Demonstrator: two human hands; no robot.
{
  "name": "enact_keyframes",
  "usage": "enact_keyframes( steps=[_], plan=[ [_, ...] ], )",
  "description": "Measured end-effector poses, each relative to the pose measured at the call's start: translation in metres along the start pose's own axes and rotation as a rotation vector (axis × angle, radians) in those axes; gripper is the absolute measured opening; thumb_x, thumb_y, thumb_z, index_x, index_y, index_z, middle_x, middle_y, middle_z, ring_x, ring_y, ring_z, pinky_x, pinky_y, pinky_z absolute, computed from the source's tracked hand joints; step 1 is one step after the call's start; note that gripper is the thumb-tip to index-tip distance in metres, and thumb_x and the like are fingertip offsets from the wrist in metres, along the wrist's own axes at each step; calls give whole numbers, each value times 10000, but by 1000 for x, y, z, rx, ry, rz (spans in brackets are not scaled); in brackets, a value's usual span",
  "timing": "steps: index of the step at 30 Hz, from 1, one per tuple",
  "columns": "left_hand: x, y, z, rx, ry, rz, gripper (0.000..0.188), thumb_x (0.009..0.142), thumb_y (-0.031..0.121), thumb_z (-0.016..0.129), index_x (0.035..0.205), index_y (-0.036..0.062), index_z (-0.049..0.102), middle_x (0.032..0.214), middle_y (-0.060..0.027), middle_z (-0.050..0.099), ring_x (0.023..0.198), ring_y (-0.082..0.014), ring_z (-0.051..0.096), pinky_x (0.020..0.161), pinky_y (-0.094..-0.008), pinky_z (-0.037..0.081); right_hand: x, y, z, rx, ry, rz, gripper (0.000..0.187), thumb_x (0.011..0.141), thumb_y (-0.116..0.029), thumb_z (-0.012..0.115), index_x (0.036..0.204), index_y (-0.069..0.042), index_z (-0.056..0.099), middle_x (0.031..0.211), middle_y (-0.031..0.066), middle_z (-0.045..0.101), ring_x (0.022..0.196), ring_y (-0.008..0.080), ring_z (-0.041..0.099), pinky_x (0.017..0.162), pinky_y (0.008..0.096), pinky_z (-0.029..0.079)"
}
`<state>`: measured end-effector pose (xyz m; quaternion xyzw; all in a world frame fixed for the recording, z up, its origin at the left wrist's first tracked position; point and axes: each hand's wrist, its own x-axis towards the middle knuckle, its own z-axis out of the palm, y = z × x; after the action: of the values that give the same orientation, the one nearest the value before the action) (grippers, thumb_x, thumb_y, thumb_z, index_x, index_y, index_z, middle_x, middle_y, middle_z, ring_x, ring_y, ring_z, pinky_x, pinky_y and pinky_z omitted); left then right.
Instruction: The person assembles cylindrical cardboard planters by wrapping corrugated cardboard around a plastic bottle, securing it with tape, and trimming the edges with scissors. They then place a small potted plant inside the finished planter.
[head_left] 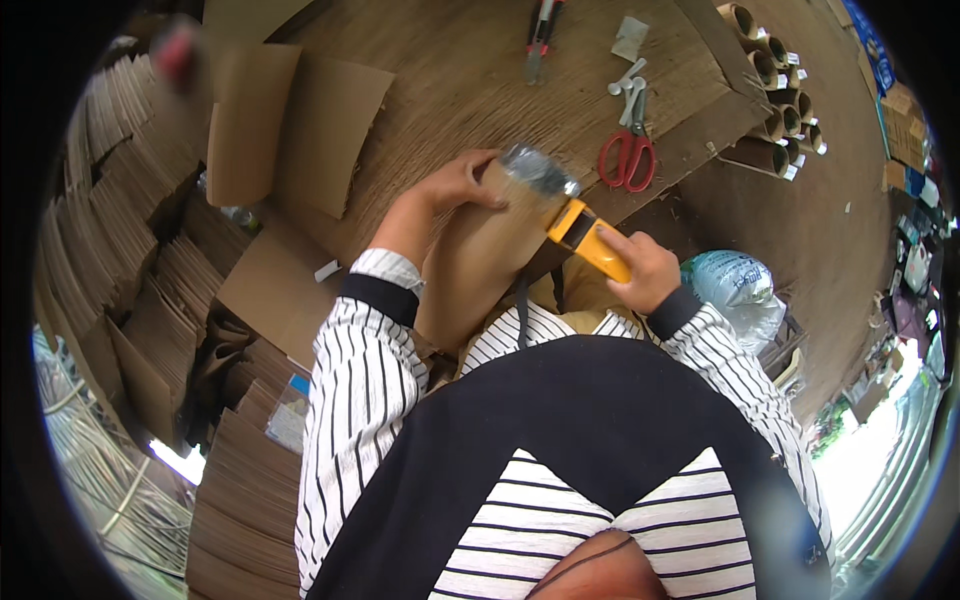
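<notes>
My left hand (pixel 457 185) grips the far end of a rolled piece of brown cardboard (pixel 485 240), thumb over its upper side. The roll lies slanted on the bench edge, its near end by my lap. Shiny clear plastic (pixel 538 170) covers its far end. My right hand (pixel 645 270) is closed round a yellow hand tool with a black part (pixel 592 242), whose exact kind I cannot make out. The tool's front end touches or nearly touches the roll beside the plastic. Just beyond lie red-handled scissors (pixel 628 160).
A red and black utility knife (pixel 541 40) and small white plastic pieces (pixel 628 85) lie on the wooden bench (pixel 450 90). Cardboard tubes (pixel 765 70) are stacked at the far right. Cardboard sheets (pixel 130 180) are piled at left. A filled plastic bag (pixel 735 290) sits at my right.
</notes>
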<state>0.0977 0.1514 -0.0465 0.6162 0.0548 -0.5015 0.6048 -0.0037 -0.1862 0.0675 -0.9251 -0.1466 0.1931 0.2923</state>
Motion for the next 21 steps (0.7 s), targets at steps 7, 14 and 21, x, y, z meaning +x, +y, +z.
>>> enact_keyframes(
  steps=[7, 14, 21],
  plan=[
    [-47, 32, 47, 996, 766, 76, 1147, 627, 414, 868, 1536, 83, 252, 1509, -203, 374, 1391, -381, 378, 1121, -479, 362, 81, -62, 15, 58, 103, -98, 618, 692, -215, 752, 1290, -292, 616, 819, 100, 562, 649, 310, 632, 583, 415, 533],
    [-41, 28, 53, 927, 866, -106, 1175, 575, 447, 888, 1534, 163, 273, 1529, -147, 368, 1393, -331, 387, 1111, -458, 376, 33, -53, -61, 29, 22, -163, 670, 666, -224, 763, 1314, -282, 603, 790, 84, 559, 610, 286, 623, 555, 388, 525],
    [-43, 33, 22, 718, 666, -7, 1194, 544, 376, 912, 1529, 120, 289, 1526, -180, 378, 1407, -326, 380, 1147, -405, 345, 0, 7, -9, -32, -5, -59, 678, 675, -228, 773, 1324, -308, 594, 802, 91, 546, 623, 290, 628, 561, 400, 524]
  ],
)
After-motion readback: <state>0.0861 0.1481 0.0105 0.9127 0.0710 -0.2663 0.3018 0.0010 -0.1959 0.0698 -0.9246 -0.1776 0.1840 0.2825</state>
